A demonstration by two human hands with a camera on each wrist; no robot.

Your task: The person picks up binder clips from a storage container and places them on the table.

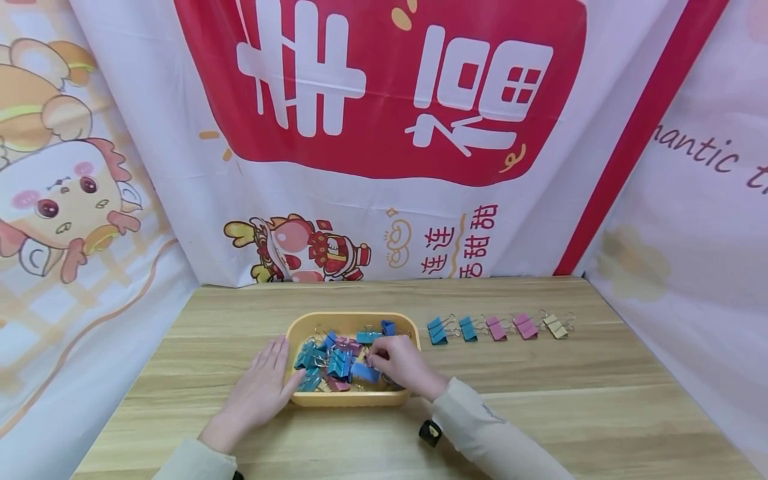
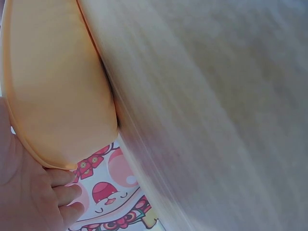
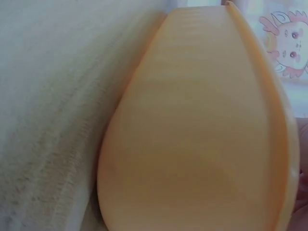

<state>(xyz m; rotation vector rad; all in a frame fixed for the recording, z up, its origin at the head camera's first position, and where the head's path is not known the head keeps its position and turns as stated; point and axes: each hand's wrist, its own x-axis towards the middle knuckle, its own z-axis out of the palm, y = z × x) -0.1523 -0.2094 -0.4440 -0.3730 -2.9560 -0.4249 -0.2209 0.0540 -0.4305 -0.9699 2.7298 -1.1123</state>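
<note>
Wooden table (image 1: 540,407), printed cloth (image 1: 336,200) behind; left fingers (image 1: 277,353) straight, right fingers (image 1: 384,349) among clips (image 1: 339,363) (any pinch unclear)

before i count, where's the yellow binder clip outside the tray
In the head view, the yellow binder clip is rightmost on the wooden table, beside a pink binder clip, right of the tray.

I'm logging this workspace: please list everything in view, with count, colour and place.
Table: one, light wood, lower view
Tray: one, yellow-orange, on the table
Jumbled binder clips: too overlapped to count, blue, teal, pink, cream, inside the tray
Lined-up binder clips: five (two blue, two pink, one cream), right of the tray
Printed cloth: pieces uncertain, white with red, behind and alongside
Black objects: two, black, by the wrists
Sleeves: two, beige, forearms
Left hand: one, bare, at the tray's left end
Right hand: one, bare, fingers inside the tray
</note>
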